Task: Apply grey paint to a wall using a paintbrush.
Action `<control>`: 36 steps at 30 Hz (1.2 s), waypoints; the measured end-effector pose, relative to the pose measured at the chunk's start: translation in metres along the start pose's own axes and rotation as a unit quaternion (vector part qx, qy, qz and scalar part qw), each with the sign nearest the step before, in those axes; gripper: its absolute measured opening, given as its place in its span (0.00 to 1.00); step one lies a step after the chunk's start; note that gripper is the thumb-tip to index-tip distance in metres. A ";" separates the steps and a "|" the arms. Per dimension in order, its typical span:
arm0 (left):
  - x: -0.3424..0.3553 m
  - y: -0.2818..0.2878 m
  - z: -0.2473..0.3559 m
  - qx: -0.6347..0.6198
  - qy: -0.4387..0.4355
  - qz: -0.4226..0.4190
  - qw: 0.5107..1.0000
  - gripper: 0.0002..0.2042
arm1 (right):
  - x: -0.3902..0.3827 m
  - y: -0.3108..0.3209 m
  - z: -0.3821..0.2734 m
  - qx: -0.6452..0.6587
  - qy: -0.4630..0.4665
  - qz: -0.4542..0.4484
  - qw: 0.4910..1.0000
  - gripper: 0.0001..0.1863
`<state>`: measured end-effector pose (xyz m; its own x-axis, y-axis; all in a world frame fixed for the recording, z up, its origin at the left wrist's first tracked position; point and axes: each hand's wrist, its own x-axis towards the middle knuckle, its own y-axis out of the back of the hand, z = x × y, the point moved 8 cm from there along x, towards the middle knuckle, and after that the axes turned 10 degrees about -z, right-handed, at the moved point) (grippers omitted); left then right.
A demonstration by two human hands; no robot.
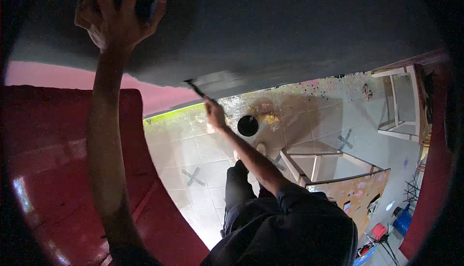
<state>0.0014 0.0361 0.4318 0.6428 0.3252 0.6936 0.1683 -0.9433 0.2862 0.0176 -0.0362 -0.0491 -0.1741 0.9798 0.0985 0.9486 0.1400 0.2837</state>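
Observation:
My right hand [215, 115] is closed round the handle of a paintbrush [195, 88]. The brush's dark bristles touch the lower part of a wall, where dark grey paint [270, 34] meets a pink area [157, 94]. A lighter, streaky patch [217, 80] lies just right of the bristles. High on the left, my left hand [117, 22] has its fingers spread against the dark grey part; some fingertips are lost in shadow. On the floor below the wall, a round black container [248, 125] stands near my feet.
A large red surface [53, 155] fills the left side. Paint stains mark the tiled floor [212, 145] along the wall. Wooden frames stand at right, one with a paint-spotted board [357, 188]. Beyond it are a blue container [402, 221] and a red one [379, 230].

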 end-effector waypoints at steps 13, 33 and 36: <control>-0.020 -0.019 0.000 -0.064 0.046 0.030 0.996 0.30 | -0.059 0.456 0.111 -0.190 -0.100 0.365 0.906 0.19; -0.003 -0.004 0.004 -0.012 0.023 -0.039 0.999 0.29 | -0.020 -0.019 -0.064 0.068 -0.047 0.042 0.996 0.18; -0.002 -0.004 0.002 -0.009 0.022 -0.052 0.998 0.30 | -0.020 -0.044 -0.091 0.052 0.046 0.010 0.998 0.18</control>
<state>0.0006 0.0388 0.4281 0.5890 0.4245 0.6877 0.2184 -0.9029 0.3703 -0.0443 -0.0751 0.0233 -0.1739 0.9659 0.1917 0.9737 0.1396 0.1801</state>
